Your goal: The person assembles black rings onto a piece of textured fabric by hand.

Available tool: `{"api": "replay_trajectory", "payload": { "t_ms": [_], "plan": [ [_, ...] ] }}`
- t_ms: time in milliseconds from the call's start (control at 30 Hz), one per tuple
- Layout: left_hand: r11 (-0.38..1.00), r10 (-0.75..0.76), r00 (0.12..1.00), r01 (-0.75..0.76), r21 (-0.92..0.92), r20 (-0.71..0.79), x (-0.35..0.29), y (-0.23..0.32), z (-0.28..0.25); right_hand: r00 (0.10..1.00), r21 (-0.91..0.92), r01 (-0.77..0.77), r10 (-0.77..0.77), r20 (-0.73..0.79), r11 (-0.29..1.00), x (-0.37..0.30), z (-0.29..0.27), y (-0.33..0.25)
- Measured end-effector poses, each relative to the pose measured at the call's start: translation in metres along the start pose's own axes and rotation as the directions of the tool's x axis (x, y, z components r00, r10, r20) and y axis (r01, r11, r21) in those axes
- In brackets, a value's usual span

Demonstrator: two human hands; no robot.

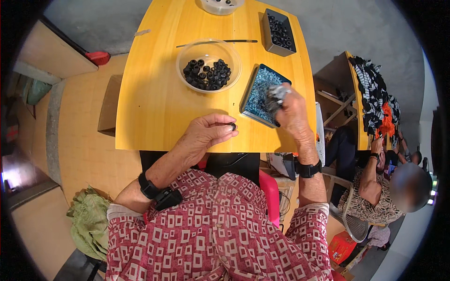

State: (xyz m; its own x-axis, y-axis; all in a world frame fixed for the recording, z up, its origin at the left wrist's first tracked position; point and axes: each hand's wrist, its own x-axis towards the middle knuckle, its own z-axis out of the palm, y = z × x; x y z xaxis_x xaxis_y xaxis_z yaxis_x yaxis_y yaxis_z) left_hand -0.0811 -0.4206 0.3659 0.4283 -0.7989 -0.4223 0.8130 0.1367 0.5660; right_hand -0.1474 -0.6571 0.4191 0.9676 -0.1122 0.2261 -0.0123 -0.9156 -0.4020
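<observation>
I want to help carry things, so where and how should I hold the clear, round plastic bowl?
Probably best to pinch the clear, round plastic bowl by its rim, from the left. It stands upright, its thin rim rising above the small, round, black pieces inside; a dark, rectangular tray of shiny blue bits sits close by its right.

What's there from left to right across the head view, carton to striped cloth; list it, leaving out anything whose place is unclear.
Carton → big clear bowl → tray of blue bits → striped cloth.
</observation>
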Motion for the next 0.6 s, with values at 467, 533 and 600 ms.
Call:
{"api": "replay_trajectory", "payload": {
  "t_ms": [467,533,600],
  "plan": [
    [1.000,0.004,0.997,-0.006,0.023,0.083,0.001,0.010,0.022,0.947,0.740,-0.215,0.320,0.000,0.637,-0.021,-0.010,-0.024],
    [1.000,0.010,0.996,-0.012,0.029,0.087,0.001,0.012,0.028,0.951,0.773,-0.178,0.309,-0.024,0.609,-0.027,-0.013,-0.032],
    [0.999,-0.018,0.995,0.015,0.034,0.097,0.001,0.014,0.033,0.972,0.753,-0.174,0.233,0.028,0.635,-0.035,-0.016,-0.033]
  ]
}}
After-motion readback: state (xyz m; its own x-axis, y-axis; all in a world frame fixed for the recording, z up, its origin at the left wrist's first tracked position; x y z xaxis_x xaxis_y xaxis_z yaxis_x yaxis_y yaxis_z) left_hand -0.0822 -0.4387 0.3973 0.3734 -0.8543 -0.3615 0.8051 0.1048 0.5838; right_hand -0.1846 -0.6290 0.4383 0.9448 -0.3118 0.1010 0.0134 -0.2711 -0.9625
